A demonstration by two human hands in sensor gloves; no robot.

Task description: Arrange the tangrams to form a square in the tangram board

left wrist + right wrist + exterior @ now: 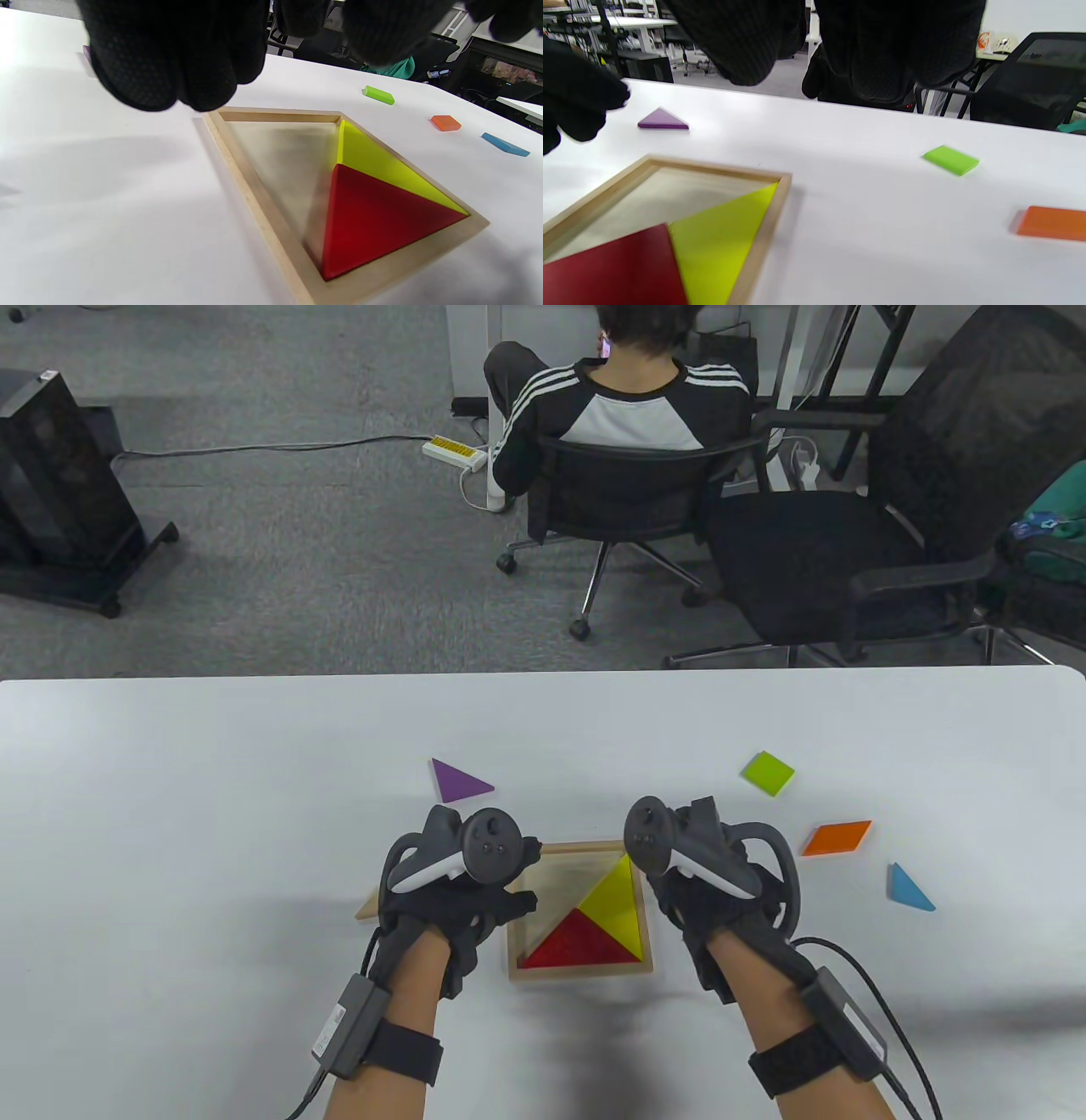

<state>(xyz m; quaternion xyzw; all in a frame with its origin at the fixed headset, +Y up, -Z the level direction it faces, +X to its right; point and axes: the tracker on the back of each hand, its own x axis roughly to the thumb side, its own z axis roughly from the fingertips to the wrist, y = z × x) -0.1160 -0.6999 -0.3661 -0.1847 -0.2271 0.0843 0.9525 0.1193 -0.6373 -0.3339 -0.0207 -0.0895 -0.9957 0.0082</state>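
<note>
The wooden tangram board [585, 969] lies between my hands. Inside it a red triangle [579, 942] fills the near part and a yellow triangle [618, 892] the right part; the left and far parts are bare wood. My left hand [509, 891] hovers at the board's left edge, fingers [169, 63] loosely curled and holding nothing. My right hand [670, 899] hovers at the board's right edge, its fingers [882, 51] likewise holding nothing. Loose on the table lie a purple triangle [458, 780], a green square [768, 772], an orange parallelogram [838, 837] and a blue triangle [909, 889].
A pale tan corner [367, 909] sticks out from under my left hand; what it belongs to is hidden. Beyond the table's far edge a person [632, 407] sits with their back to me, beside an empty black office chair [865, 551].
</note>
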